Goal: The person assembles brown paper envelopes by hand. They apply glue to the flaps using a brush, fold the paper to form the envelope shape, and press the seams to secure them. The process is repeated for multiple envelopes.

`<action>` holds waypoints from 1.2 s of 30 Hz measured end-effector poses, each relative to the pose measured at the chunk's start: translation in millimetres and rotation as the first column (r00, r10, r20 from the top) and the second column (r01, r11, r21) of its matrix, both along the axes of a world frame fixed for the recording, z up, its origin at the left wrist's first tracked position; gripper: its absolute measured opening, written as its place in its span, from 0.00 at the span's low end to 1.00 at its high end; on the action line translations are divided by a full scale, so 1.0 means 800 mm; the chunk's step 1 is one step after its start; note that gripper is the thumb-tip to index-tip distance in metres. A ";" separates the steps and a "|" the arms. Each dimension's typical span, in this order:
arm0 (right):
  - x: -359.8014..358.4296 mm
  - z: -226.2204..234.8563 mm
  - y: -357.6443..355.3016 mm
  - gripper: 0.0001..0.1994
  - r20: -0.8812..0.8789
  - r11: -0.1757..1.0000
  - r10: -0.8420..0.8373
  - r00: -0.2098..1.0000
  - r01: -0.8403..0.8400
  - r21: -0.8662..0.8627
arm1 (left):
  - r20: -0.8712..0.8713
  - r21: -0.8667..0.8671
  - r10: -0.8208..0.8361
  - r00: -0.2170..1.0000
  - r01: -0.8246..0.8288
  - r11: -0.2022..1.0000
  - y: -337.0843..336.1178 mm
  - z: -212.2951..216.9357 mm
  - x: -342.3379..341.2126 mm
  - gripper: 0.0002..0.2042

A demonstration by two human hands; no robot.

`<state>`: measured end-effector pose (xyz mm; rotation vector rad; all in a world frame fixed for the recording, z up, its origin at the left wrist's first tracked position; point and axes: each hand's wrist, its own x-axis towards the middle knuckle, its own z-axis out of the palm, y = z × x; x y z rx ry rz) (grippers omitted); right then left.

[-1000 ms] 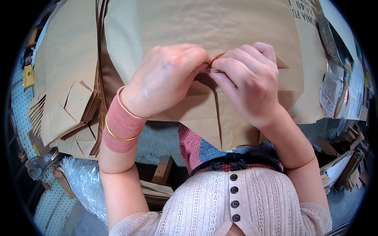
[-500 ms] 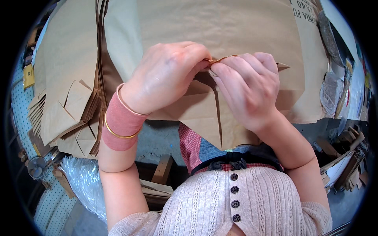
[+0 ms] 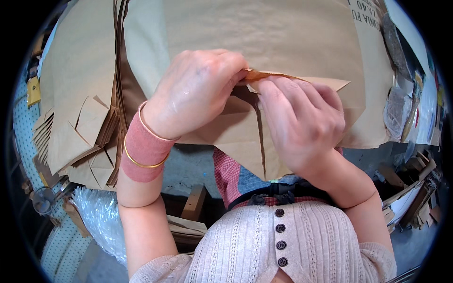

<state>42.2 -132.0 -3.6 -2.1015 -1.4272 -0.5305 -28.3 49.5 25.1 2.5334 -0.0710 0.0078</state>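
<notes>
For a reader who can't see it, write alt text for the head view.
A person's left hand pinches a raised brown paper edge, with the right hand's fingers against it. A pink band wraps the left wrist. Stacked, folded brown paper lies to the left.

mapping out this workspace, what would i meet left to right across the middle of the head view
Stack of brown paper bags → left hand → brown paper edge it pinches → right hand → clear plastic bag.

Paper stack (image 3: 82, 70) left of bag (image 3: 273, 37)
</notes>
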 end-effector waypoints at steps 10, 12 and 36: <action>0.010 0.025 0.000 0.04 -0.408 0.961 0.023 0.913 -0.133 -0.241 | 0.004 0.009 0.012 1.000 -0.012 1.000 -0.006 0.004 -0.007 0.02; 0.020 0.025 -0.004 0.04 -0.417 0.956 0.063 0.907 -0.175 -0.236 | 0.004 0.001 -0.023 1.000 0.023 1.000 -0.006 0.004 -0.006 0.02; 0.014 -0.023 0.006 0.05 0.001 0.970 0.169 0.986 -0.166 0.179 | -0.069 0.037 -0.205 0.976 0.208 0.977 0.011 -0.002 0.009 0.07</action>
